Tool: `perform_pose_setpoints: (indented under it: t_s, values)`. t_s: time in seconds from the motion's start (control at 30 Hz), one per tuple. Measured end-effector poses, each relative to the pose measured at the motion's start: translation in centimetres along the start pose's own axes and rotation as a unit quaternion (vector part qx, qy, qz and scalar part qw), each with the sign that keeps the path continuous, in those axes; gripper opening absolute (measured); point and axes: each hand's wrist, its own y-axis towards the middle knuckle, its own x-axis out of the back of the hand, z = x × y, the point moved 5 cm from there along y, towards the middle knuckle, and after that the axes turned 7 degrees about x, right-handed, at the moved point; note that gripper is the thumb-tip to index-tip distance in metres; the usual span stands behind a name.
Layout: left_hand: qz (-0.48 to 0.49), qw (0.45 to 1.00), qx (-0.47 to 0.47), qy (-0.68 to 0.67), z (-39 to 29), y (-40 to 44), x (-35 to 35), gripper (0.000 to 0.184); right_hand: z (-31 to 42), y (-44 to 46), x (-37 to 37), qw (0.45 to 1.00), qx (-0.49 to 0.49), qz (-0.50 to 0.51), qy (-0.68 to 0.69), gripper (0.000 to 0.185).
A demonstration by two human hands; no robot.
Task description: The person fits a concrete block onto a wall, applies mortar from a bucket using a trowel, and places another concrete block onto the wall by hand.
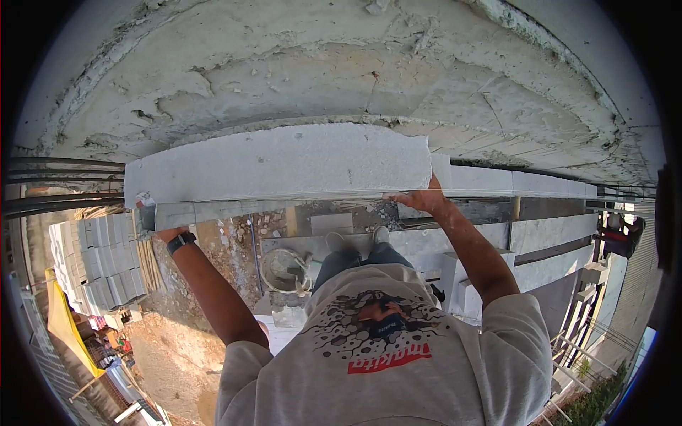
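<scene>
A long white aerated concrete block [277, 163] lies along the top of the wall in front of me. My right hand [424, 197] grips its right end, the thumb along the near lower edge and the fingers around the end. Below the left end, my left hand [172, 233] holds the block's near side; most of its fingers are hidden. A small grey piece [146, 215] sits at the left corner, too unclear to name. A thin string [490, 189] runs along the near edge of the wall.
Rough concrete [369, 71] overhangs the wall closely. Under me are a plank [280, 245] and a round mortar bucket [284, 270]. Stacked blocks [99, 263] stand on the ground at left. Thin bars [64, 170] stick out at left, and concrete beams [554, 231] lie right.
</scene>
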Motion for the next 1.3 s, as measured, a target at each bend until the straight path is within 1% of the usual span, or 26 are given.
perform_pose_setpoints:
  t_s: [0.13,0.23,0.33,0.43,0.53,0.63,0.73,0.83,0.93,0.97,1.03,1.13,1.23,1.3]
  values:
    - [-0.028,0.999,-0.014,0.043,0.4,0.9,1.6,0.06,-0.5,-0.2,-0.8,1.0,-0.001,0.008,-0.019,0.096]
    - [-0.031,0.998,-0.032,0.05,0.7,1.5,2.5,0.058,-0.8,-0.4,-1.1,1.0,-0.015,0.011,-0.014,0.096]
    - [0.008,0.999,-0.042,0.031,0.8,1.9,2.7,0.057,-0.4,-0.3,-0.7,1.0,0.003,-0.001,-0.024,0.096]
    - [0.002,1.0,-0.004,-0.011,0.5,1.3,1.9,0.058,-0.5,-0.3,-0.8,0.999,0.018,-0.012,-0.025,0.096]
    - [-0.003,1.0,-0.003,0.013,0.4,1.3,1.7,0.06,-0.3,-0.3,-0.5,0.999,0.015,-0.01,-0.034,0.097]
    - [-0.017,1.0,0.006,0.006,0.1,0.4,0.9,0.061,-0.3,-0.4,-0.4,0.998,0.024,-0.015,-0.049,0.098]
    - [-0.011,0.999,0.018,-0.025,0.3,0.6,0.9,0.06,-0.5,-0.4,-0.6,0.999,0.016,-0.011,-0.038,0.098]
    - [0.032,0.999,0.021,-0.036,0.7,1.3,1.5,0.063,-0.1,-0.3,-0.2,0.999,-0.002,-0.001,-0.039,0.098]
    - [0.031,0.999,-0.009,0.007,0.6,1.4,1.7,0.063,-0.4,-0.3,-0.4,0.999,-0.015,0.004,-0.032,0.1]
    - [0.01,1.0,-0.008,0.012,0.6,1.3,1.8,0.061,-0.3,-0.3,-0.4,1.0,-0.005,-0.007,-0.025,0.101]
    - [-0.032,0.999,-0.007,0.023,-0.4,-0.9,-0.7,0.056,0.1,-0.1,0.1,0.999,0.014,-0.029,-0.013,0.102]
    - [-0.016,0.999,-0.01,0.028,0.0,-0.5,-0.2,0.055,0.1,0.2,0.3,0.999,-0.025,-0.008,0.044,0.105]
    - [-0.033,0.999,0.021,-0.002,-0.3,-1.2,-0.9,0.054,-0.5,0.0,-0.4,0.999,-0.036,-0.003,0.034,0.108]
    - [-0.021,0.999,0.026,-0.014,0.0,-0.9,-1.2,0.055,-0.7,-0.1,-0.5,0.999,-0.03,-0.014,0.033,0.109]
